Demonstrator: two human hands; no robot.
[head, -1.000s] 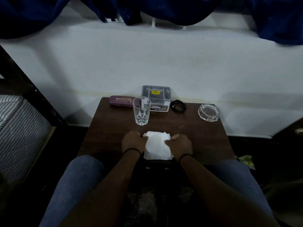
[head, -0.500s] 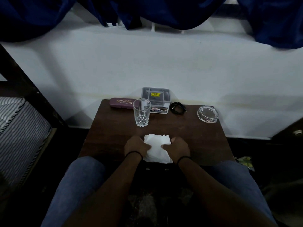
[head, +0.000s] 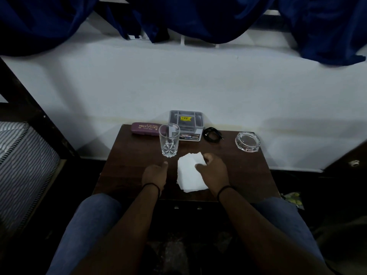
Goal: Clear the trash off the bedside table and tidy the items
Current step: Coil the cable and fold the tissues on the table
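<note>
A stack of white paper napkins (head: 188, 175) lies near the front of the dark wooden bedside table (head: 242, 175). My right hand (head: 213, 170) grips the stack's right side, thumb on top and the far corner lifted a little. My left hand (head: 155, 174) rests on the table just left of the napkins, thumb out, fingers loosely curled, holding nothing. An empty clear glass (head: 169, 142) stands upright behind my left hand.
Along the table's back edge sit a purple spectacle case (head: 146, 129), a grey plastic box (head: 186, 125), a coiled black cable (head: 212, 134) and a glass ashtray (head: 247, 141). A striped mattress (head: 23, 165) is at left. A green wrapper (head: 294, 199) lies on the floor at right.
My left hand has let go of the napkins and moved left onto the bare table. My right hand keeps the stack and has turned it slightly.
</note>
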